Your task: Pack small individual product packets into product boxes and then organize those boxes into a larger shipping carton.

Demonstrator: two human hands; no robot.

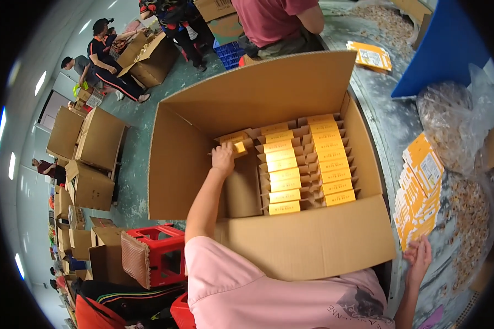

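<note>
A large open cardboard carton (304,249) stands in front of me, with rows of small yellow boxes (284,175) set between cardboard dividers (307,164). My left hand (223,159) reaches into its far left part, fingers closed round a yellow box (240,147). Another yellow box (233,137) sits just beyond that hand. Brown cardboard (241,186) shows in the left column nearer me. At the right, my right hand (419,255) is at the near end of a fanned pile of orange-and-white flat box blanks (420,192), its fingers loosely extended.
On the table (368,98) lie more orange blanks (370,57), a clear plastic bag (447,118) and scattered small brown pieces (469,230). A blue panel (433,49) stands at the far right. A red stool (162,252) is left of me. Several people and cartons (96,137) are beyond.
</note>
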